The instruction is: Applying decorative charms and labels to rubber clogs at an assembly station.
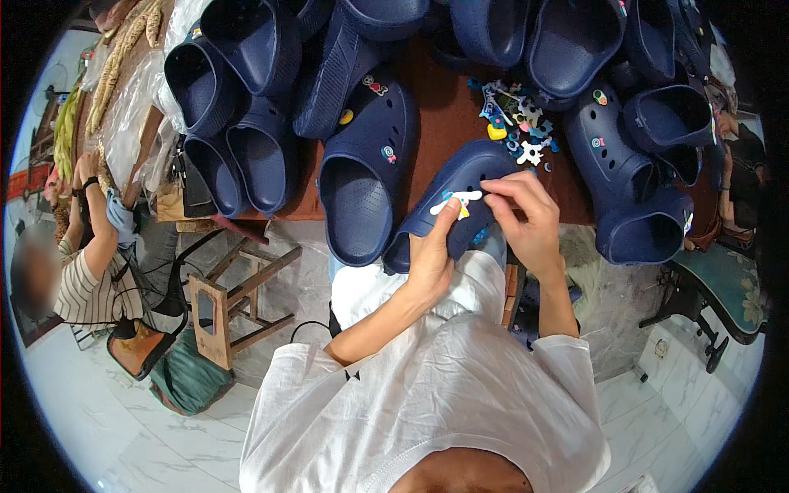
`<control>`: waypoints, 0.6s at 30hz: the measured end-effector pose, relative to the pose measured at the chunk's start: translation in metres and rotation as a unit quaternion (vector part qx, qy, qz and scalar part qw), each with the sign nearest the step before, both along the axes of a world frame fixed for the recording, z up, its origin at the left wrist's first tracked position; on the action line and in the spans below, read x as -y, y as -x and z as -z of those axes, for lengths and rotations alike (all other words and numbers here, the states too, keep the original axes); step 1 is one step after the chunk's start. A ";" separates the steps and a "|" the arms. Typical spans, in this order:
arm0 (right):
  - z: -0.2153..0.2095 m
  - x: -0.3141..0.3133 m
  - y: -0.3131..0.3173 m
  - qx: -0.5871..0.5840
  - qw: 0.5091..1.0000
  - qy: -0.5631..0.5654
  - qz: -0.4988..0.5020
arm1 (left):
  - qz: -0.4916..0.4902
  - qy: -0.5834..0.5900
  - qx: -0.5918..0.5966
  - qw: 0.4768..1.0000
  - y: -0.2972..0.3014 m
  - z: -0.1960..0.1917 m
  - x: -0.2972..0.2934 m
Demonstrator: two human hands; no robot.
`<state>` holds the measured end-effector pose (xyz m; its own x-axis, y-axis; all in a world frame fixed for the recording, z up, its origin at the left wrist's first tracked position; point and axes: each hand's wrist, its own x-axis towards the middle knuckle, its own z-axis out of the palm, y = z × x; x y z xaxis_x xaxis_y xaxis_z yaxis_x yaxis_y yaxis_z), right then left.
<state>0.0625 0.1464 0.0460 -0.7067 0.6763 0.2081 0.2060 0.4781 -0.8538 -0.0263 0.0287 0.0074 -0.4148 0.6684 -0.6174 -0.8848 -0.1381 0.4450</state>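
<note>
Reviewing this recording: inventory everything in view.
Held clog: one, dark blue, centre.
Held charm: one, mostly white, on that clog.
Other clogs: many, dark blue, left, top, right.
Loose charms: many, mixed colours, right of centre.
Tabletop: one, brownish, under clogs.
Clear plastic: uncounted, upper left.
Wooden stool: one, brown, left.
Chairs: two, brown left, teal right.
Bundle: one, green, lower left.
People: two, striped left, dark-clothed right.
Floor: one, marbled white, below.
Left grip: one, bare, around held clog.
Right grip: one, bare, near held charm.
</note>
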 end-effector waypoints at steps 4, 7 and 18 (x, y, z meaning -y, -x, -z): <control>0.008 -0.003 -0.012 -0.040 0.998 0.012 0.053 | 0.012 -0.008 0.020 1.000 0.005 -0.008 -0.001; 0.017 0.000 -0.021 -0.015 0.993 0.045 0.108 | 0.011 -0.015 0.012 1.000 0.006 -0.004 -0.001; 0.025 0.018 -0.016 -0.023 0.993 0.055 0.101 | 0.001 -0.039 0.128 0.991 0.010 0.001 -0.001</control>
<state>0.0783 0.1280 0.0208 -0.5457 0.8237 0.1543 0.2468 0.3339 -0.9097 -0.0362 0.0302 0.0062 -0.2496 0.7194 -0.6482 -0.9677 -0.1612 0.1937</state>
